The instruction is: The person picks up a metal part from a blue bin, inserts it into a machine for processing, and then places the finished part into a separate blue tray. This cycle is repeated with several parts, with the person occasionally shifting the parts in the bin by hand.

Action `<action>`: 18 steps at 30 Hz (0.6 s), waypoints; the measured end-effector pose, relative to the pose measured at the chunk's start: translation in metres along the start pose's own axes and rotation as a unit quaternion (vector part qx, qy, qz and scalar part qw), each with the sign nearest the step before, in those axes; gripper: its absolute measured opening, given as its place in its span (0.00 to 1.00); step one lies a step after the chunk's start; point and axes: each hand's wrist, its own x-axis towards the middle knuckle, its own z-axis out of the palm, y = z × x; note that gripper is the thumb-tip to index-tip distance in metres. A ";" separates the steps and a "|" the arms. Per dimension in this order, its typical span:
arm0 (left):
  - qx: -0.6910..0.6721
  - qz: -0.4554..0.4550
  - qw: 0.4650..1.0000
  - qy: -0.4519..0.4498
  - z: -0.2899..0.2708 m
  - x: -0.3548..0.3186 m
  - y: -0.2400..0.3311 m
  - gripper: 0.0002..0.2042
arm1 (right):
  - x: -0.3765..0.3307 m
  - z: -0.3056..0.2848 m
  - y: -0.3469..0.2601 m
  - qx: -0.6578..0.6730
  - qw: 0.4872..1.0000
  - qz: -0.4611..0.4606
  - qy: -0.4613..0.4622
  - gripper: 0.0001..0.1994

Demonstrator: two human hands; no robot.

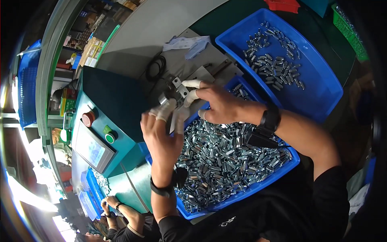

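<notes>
My right hand (221, 104) reaches in from the right, with white finger cots on its tips. Its curled fingers press at a small metal fixture block (180, 87); anything small between them is hidden. My left hand (160, 135), also in finger cots, is beside a round metal piece (163, 99) at the fixture's near-left side. Motion smears its fingers, so I can't make out whether they hold anything. Below both hands, a blue bin (258, 186) is heaped with shiny metal hex-shaped parts (229, 157).
A larger blue tray (318, 86) at the upper right carries scattered metal parts. On the left stands a teal machine box (125, 133) with a screen, red knob and green button. A cloth (189, 45) and coiled black cable (155, 67) lie behind. Another person's hands (109, 203) work lower left.
</notes>
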 end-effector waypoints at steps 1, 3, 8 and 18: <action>0.000 -0.004 1.000 0.002 -0.006 -0.011 0.005 0.14 | 0.000 0.001 -0.002 0.030 0.999 0.015 -0.040 0.14; -0.031 -0.046 0.990 -0.133 -0.014 -0.033 0.015 0.13 | 0.004 -0.009 -0.006 0.114 0.989 0.049 -0.081 0.15; -0.067 -0.112 0.966 -0.223 -0.010 -0.071 0.019 0.13 | 0.013 -0.015 -0.003 0.397 0.888 0.172 -0.158 0.17; -0.048 -0.064 0.930 -0.358 -0.002 -0.074 0.024 0.12 | 0.012 -0.004 -0.003 0.393 0.889 0.152 -0.176 0.13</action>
